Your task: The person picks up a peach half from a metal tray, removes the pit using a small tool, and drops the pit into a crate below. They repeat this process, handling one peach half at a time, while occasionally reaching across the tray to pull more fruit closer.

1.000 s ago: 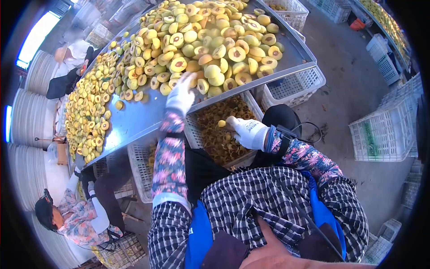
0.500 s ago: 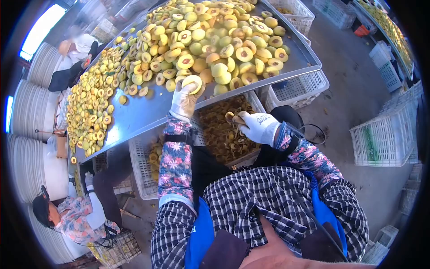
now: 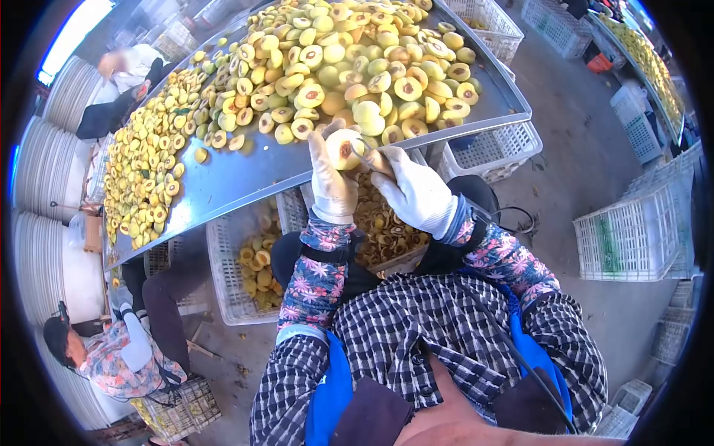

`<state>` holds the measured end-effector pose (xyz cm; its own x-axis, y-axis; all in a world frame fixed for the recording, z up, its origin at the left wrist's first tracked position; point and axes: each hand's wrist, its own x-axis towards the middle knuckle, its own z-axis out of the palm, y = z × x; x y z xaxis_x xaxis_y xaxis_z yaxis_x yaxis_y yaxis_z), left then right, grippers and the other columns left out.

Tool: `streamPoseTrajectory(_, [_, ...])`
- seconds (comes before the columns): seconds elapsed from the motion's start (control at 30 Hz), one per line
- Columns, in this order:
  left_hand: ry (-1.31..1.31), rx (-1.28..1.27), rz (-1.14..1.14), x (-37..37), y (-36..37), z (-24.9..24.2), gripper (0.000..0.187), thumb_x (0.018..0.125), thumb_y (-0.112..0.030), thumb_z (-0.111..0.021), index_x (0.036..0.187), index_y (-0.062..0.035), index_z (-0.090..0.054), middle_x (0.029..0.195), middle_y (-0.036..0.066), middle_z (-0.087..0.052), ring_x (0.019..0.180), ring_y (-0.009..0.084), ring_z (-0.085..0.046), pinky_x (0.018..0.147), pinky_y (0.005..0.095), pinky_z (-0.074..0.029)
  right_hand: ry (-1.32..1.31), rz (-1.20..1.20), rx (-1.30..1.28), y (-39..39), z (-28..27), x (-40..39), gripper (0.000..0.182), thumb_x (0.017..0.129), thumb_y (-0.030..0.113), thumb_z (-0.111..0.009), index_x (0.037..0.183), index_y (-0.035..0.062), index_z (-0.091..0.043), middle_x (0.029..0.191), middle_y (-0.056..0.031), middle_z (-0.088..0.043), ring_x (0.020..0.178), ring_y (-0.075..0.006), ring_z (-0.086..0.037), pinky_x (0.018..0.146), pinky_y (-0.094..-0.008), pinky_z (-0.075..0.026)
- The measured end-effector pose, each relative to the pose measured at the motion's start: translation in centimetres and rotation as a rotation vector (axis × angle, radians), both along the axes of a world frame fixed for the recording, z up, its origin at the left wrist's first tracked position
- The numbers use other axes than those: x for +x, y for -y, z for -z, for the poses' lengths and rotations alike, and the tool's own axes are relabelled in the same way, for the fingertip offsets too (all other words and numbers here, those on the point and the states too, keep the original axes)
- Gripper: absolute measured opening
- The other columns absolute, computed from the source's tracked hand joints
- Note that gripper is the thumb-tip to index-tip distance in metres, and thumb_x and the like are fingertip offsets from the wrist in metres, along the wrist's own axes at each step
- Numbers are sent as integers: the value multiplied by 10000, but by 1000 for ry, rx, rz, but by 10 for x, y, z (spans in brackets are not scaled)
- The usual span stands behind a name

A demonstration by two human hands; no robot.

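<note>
A halved yellow fruit (image 3: 344, 149) with a brown pit area faces up in my gloved left hand (image 3: 332, 178), its fingers wrapped round it near the table's front edge. From the right, my gloved right hand (image 3: 418, 190) grips a small tool (image 3: 376, 161) whose tip touches the fruit's right side; the tool's shape is mostly hidden by the fingers. Many fruit halves (image 3: 335, 74) are heaped on the metal table (image 3: 223, 178) beyond my hands. Below them, a crate of dark cut pieces (image 3: 383, 230) is partly covered by my hands.
A white crate (image 3: 223, 275) with fruit halves stands under the table. More white crates stand right of the table (image 3: 494, 152) and farther right (image 3: 625, 241). A seated co-worker (image 3: 123, 353) is at lower left, another person (image 3: 130, 70) at upper left. Stacked white trays (image 3: 52, 175) line the left.
My left hand has moved down and right with a fruit, off the heap's edge. My right hand has moved left and up, bringing the tool against the fruit.
</note>
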<state>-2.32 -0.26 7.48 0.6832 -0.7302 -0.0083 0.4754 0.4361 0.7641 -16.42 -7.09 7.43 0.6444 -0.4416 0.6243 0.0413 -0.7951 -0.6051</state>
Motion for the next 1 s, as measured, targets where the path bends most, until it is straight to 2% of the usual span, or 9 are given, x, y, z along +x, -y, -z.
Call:
streamPoseTrajectory(0.23, [138,31,-112,-21,6,6,582,978,-522,-419,1264,-17,-458,1111,105,-576,1024,197,-562,919,320,-455,-37,31,-53,-7,14,-1,453,861,163,-632,1201,-77,-451,688,-193,-616,590,-371,-623,537,-421,-503])
streamPoseTrajectory(0.3, [864,262,-408,-4,7,45,521,989,-475,-427,1241,-22,-474,1035,92,-603,933,185,-575,859,328,-482,-273,-53,148,-4,12,1,384,875,189,-596,1145,-59,-484,724,-211,-628,610,-369,-628,538,-436,-501])
streamPoseTrajectory(0.33, [1097,330,-400,-21,-7,15,422,998,-386,-423,1176,-19,-531,1019,77,-610,913,192,-579,838,330,-485,-147,-193,-154,5,13,1,316,883,210,-574,1085,-26,-519,754,-205,-637,625,-372,-631,542,-432,-508])
streamPoseTrajectory(0.37, [848,126,-170,2,-9,51,287,957,-158,-442,1121,25,-590,1126,130,-604,995,218,-579,889,328,-470,-416,-157,119,2,-11,-5,235,902,206,-539,1021,5,-567,756,-167,-635,640,-344,-632,552,-411,-514])
streamPoseTrajectory(0.43, [1166,319,-170,-19,-20,8,390,969,-331,-450,1063,9,-618,973,111,-625,904,217,-589,809,315,-489,-367,-153,124,2,-2,-11,243,882,252,-556,933,16,-591,740,-159,-636,655,-334,-640,566,-407,-522])
streamPoseTrajectory(0.57, [442,248,144,-59,15,-6,438,960,-390,-467,1134,-3,-576,940,124,-609,878,229,-595,786,319,-502,-153,-121,240,10,35,-3,318,869,283,-583,955,-8,-487,685,-216,-594,661,-427,-595,570,-460,-475])
streamPoseTrajectory(0.63, [384,284,207,-72,33,-4,437,961,-389,-466,1135,-3,-573,939,125,-608,876,229,-595,785,320,-503,251,-85,351,10,72,35,278,928,315,-571,876,46,-527,612,-149,-568,503,-320,-550,460,-403,-421])
streamPoseTrajectory(0.67, [367,284,232,-74,37,-2,436,961,-389,-466,1136,-4,-572,939,125,-608,876,229,-595,784,321,-504,204,-107,396,6,56,25,314,925,291,-566,934,-13,-487,692,-238,-580,617,-413,-575,539,-452,-453])
streamPoseTrajectory(1.0, [267,295,349,-74,49,3,430,965,-385,-460,1142,-6,-558,937,127,-604,870,232,-594,779,326,-508,199,-36,162,21,64,15,271,937,254,-574,944,0,-481,670,-207,-537,604,-395,-563,508,-420,-440])
